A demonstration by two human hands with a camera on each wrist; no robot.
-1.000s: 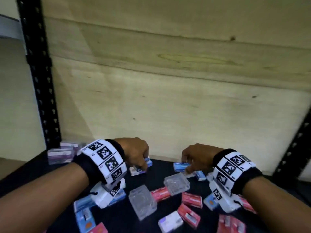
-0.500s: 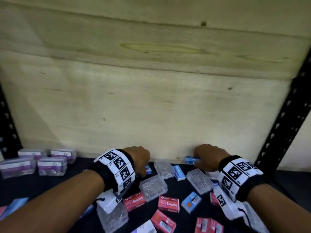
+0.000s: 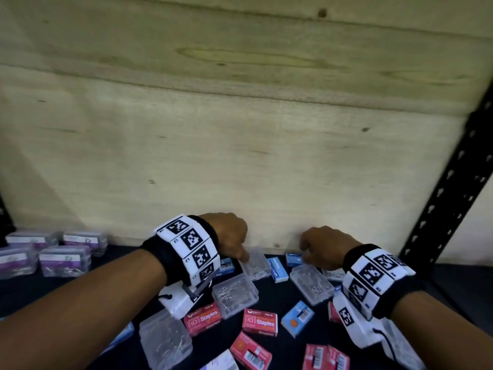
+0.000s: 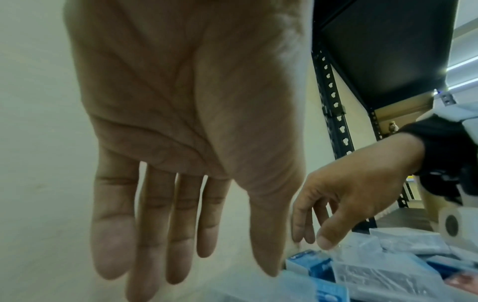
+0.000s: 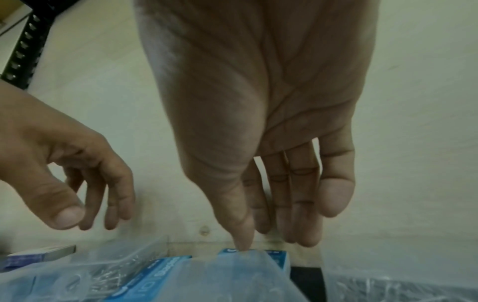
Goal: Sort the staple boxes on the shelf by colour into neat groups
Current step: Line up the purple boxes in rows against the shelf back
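Small staple boxes lie mixed on the black shelf [image 3: 266, 297]: red ones [image 3: 259, 322], blue ones [image 3: 277, 269] and clear plastic ones [image 3: 235, 292]. My left hand [image 3: 244, 256] hangs open near the back wall, its fingertips just above a clear box [image 3: 256, 265]; the left wrist view shows its palm [image 4: 181, 102] empty and its fingers straight. My right hand [image 3: 306, 256] is open too. Its thumb [image 5: 243, 241] touches the top of a blue box [image 5: 274, 255] that lies against the wall, beside another clear box [image 3: 310, 284].
Several clear boxes with purple labels [image 3: 64, 260] stand grouped at the far left. The plywood back wall [image 3: 240, 156] closes the shelf just behind both hands. A black perforated upright [image 3: 442, 196] rises at the right. More red boxes [image 3: 324, 357] lie near the front edge.
A second ago my left hand pinched a blue box; now it is empty. My right hand has come off the blue box by the wall. My head has turned right.
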